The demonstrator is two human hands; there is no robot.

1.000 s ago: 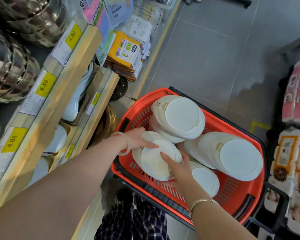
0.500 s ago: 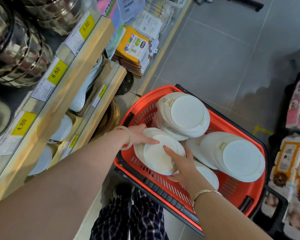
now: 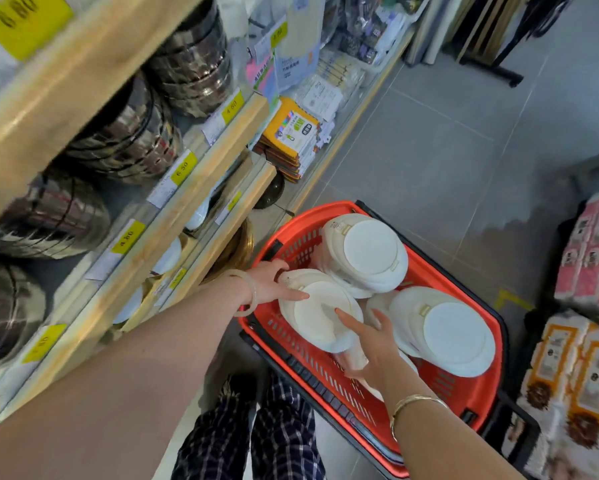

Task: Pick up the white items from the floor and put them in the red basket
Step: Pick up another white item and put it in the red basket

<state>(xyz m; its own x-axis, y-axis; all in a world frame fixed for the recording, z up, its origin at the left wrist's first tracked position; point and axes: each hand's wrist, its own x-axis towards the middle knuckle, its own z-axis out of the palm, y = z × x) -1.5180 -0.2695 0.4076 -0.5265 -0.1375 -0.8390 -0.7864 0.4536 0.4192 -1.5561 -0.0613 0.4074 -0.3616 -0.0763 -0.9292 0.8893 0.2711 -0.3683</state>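
Note:
The red basket stands on the grey floor with several stacks of white plates lying on their sides in it. One stack lies at the far end and another at the right. The near-left stack leans against the basket's left wall. My left hand grips its far-left rim, thumb on the top plate's face. My right hand holds its near-right edge, thumb laid across the face and fingers spread. More white plates show under my right hand.
Wooden shelves with yellow price tags run along the left, carrying metal bowls and white dishes. Packaged goods are piled at the right. Grey tiled floor lies beyond the basket. My plaid trouser legs are just before it.
The view has pulled up and back, showing more of the shelves. Both hands have stayed on the near-left stack, and my right hand's fingers have spread wider.

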